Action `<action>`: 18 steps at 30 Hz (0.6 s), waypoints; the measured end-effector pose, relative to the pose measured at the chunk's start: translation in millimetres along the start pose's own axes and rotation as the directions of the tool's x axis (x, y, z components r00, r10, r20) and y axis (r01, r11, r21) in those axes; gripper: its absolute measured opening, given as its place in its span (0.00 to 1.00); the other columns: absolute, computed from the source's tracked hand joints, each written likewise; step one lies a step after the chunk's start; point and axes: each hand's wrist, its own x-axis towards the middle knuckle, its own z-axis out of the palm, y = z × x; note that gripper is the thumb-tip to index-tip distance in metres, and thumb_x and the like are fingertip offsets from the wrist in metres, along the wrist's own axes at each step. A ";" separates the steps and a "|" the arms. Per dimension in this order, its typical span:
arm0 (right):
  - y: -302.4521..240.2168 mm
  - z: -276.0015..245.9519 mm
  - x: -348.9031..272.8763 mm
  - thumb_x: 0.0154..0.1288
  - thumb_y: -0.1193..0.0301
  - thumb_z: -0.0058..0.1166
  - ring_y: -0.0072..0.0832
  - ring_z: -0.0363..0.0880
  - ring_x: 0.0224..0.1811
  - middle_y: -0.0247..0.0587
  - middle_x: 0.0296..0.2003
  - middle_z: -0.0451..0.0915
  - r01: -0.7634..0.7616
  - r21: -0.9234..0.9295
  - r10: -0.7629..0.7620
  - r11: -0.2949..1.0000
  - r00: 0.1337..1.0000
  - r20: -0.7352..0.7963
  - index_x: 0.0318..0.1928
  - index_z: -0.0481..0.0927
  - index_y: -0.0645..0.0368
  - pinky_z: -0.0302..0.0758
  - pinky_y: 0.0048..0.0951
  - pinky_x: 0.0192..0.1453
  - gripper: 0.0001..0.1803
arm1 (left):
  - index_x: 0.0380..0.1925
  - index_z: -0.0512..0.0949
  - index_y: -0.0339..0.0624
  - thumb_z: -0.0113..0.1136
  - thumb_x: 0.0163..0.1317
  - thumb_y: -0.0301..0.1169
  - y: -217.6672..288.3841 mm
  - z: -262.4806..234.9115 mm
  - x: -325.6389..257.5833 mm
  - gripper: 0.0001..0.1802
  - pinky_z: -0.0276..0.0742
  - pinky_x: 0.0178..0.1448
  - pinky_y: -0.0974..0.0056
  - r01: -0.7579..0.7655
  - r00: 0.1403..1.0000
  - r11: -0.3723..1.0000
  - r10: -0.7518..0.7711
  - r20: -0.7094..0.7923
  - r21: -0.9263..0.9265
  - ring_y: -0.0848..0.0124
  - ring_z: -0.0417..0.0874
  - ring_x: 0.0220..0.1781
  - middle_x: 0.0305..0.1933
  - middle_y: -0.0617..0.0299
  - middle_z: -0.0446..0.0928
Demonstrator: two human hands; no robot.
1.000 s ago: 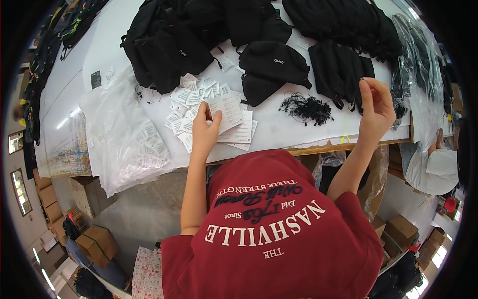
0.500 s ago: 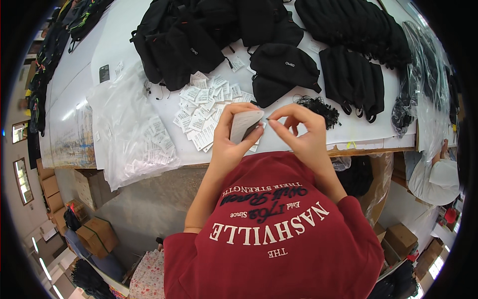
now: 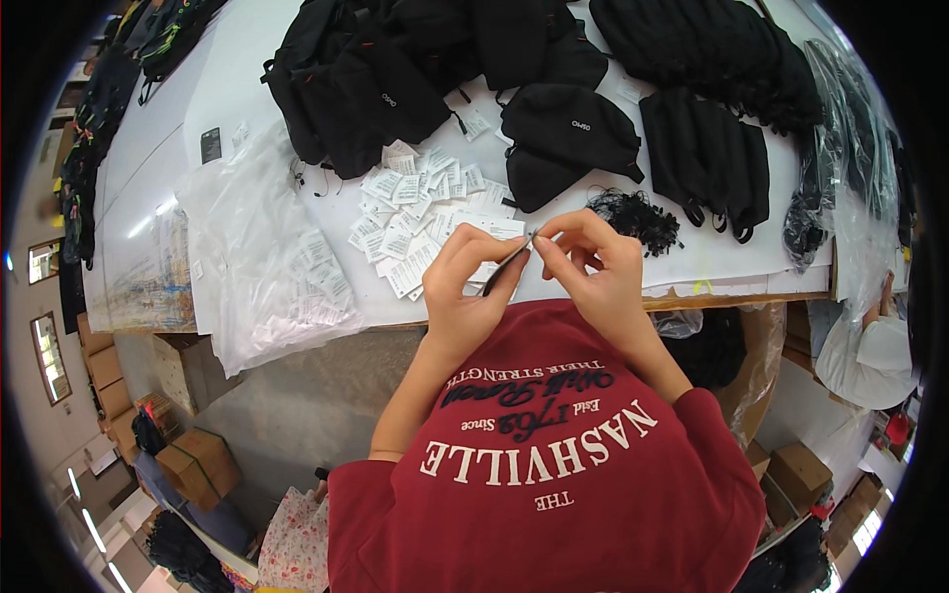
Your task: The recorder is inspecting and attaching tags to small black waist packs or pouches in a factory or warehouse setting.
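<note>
My left hand (image 3: 463, 289) pinches a hang tag (image 3: 506, 271) between thumb and fingers. The tag has a dark face and stands nearly edge-on, tilted up to the right. At its upper corner, the thumb and forefinger of my right hand (image 3: 595, 259) are pinched together. Whatever small dark thing they hold is too small to make out. Just beyond my left hand spreads a heap of white printed tags (image 3: 395, 243). Past my right hand lies a tangle of thin black strings (image 3: 635, 219). A small black bag (image 3: 573, 138) rests on the table (image 3: 732, 269) beyond both hands.
Black bags (image 3: 356, 99) are piled at the back, with more black bags (image 3: 704, 158) in rows at right. A clear plastic bag (image 3: 267, 267) holding tags hangs over the table's front edge at left. Plastic-wrapped goods (image 3: 840, 148) lie far right. Cardboard boxes (image 3: 198, 466) stand below.
My right hand has come to the tag's upper corner, closing the small gap. The tag has turned from showing its pale face to nearly edge-on.
</note>
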 end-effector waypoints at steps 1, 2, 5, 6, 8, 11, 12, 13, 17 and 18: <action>-0.5 0.1 0.3 0.61 0.74 0.59 0.09 0.61 0.12 0.31 0.17 0.79 -0.008 0.014 0.008 1.000 1.000 -0.009 0.34 0.78 0.61 0.54 0.17 0.18 0.05 | 0.33 0.82 0.36 0.66 0.46 0.14 0.1 -1.3 0.1 0.12 0.71 0.32 0.70 -0.002 1.000 1.000 0.002 -0.001 0.003 0.71 0.77 0.28 0.27 0.60 0.75; 1.5 1.1 0.0 0.61 0.74 0.59 0.09 0.61 0.12 0.31 0.17 0.79 -0.005 0.016 0.005 1.000 1.000 -0.009 0.34 0.78 0.61 0.54 0.17 0.18 0.05 | 0.34 0.82 0.36 0.67 0.46 0.14 0.0 -3.7 -0.7 0.13 0.71 0.32 0.70 -0.006 1.000 1.000 0.006 0.016 0.015 0.71 0.77 0.28 0.27 0.60 0.75; 8.1 1.2 1.6 0.61 0.75 0.59 0.08 0.62 0.14 0.28 0.16 0.77 -0.131 0.380 0.118 0.916 0.991 0.059 0.35 0.76 0.61 0.55 0.16 0.20 0.05 | 0.35 0.84 0.37 0.68 0.45 0.15 -2.9 -5.3 1.8 0.15 0.71 0.31 0.71 -0.024 0.998 1.000 0.025 0.056 -0.015 0.72 0.77 0.28 0.27 0.60 0.76; 7.6 -1.9 0.7 0.61 0.75 0.59 0.08 0.63 0.15 0.27 0.15 0.75 -0.198 0.453 0.162 0.869 0.980 0.119 0.34 0.76 0.61 0.55 0.15 0.21 0.05 | 0.36 0.84 0.38 0.68 0.45 0.15 -2.3 -7.2 1.3 0.15 0.71 0.30 0.71 -0.026 0.996 0.998 0.030 0.079 -0.052 0.73 0.77 0.28 0.27 0.60 0.76; 10.2 -8.2 -1.9 0.61 0.75 0.59 0.08 0.63 0.15 0.25 0.15 0.73 -0.264 0.520 0.191 0.813 0.963 0.189 0.34 0.76 0.61 0.55 0.15 0.21 0.05 | 0.37 0.84 0.36 0.66 0.51 0.19 -4.0 -12.7 0.9 0.11 0.71 0.33 0.72 0.070 0.988 0.984 -0.046 0.147 -0.164 0.74 0.76 0.29 0.29 0.61 0.78; 15.6 -14.5 -4.8 0.60 0.76 0.60 0.08 0.61 0.15 0.23 0.13 0.69 -0.099 0.283 0.049 0.954 0.983 0.178 0.35 0.78 0.60 0.53 0.15 0.21 0.04 | 0.37 0.81 0.33 0.59 0.64 0.27 -13.5 -15.1 0.2 0.07 0.69 0.38 0.75 0.478 0.874 0.727 -0.333 0.355 -0.494 0.79 0.74 0.32 0.31 0.63 0.78; 15.7 -14.6 -3.5 0.60 0.76 0.60 0.08 0.61 0.15 0.23 0.13 0.69 -0.093 0.284 0.043 0.954 0.983 0.177 0.35 0.78 0.60 0.53 0.15 0.21 0.04 | 0.37 0.81 0.33 0.59 0.64 0.27 -13.8 -14.9 0.3 0.07 0.69 0.38 0.75 0.473 0.876 0.730 -0.329 0.354 -0.493 0.79 0.74 0.32 0.31 0.63 0.78; 16.3 -14.3 -2.1 0.60 0.76 0.60 0.08 0.60 0.15 0.22 0.13 0.68 -0.039 0.228 -0.005 0.973 0.981 0.192 0.35 0.78 0.59 0.53 0.15 0.20 0.04 | 0.36 0.79 0.34 0.58 0.64 0.26 -15.6 -14.4 -0.1 0.06 0.69 0.39 0.74 0.496 0.858 0.739 -0.334 0.390 -0.457 0.79 0.74 0.32 0.32 0.63 0.77; 25.1 -14.3 -0.7 0.62 0.73 0.60 0.08 0.58 0.15 0.22 0.13 0.68 -0.030 0.221 -0.017 0.975 0.978 0.208 0.36 0.79 0.58 0.52 0.16 0.21 0.04 | 0.33 0.75 0.34 0.57 0.64 0.24 -13.6 -11.5 6.7 0.04 0.69 0.39 0.74 0.517 0.820 0.782 -0.336 0.463 -0.348 0.80 0.75 0.33 0.32 0.64 0.75; 27.0 -15.8 -1.3 0.64 0.71 0.58 0.08 0.58 0.16 0.22 0.14 0.68 -0.050 0.257 -0.009 0.965 0.974 0.224 0.37 0.78 0.58 0.52 0.15 0.21 0.05 | 0.34 0.75 0.34 0.57 0.64 0.24 -9.0 -10.9 9.2 0.03 0.69 0.39 0.74 0.499 0.825 0.807 -0.330 0.458 -0.317 0.80 0.74 0.33 0.32 0.65 0.74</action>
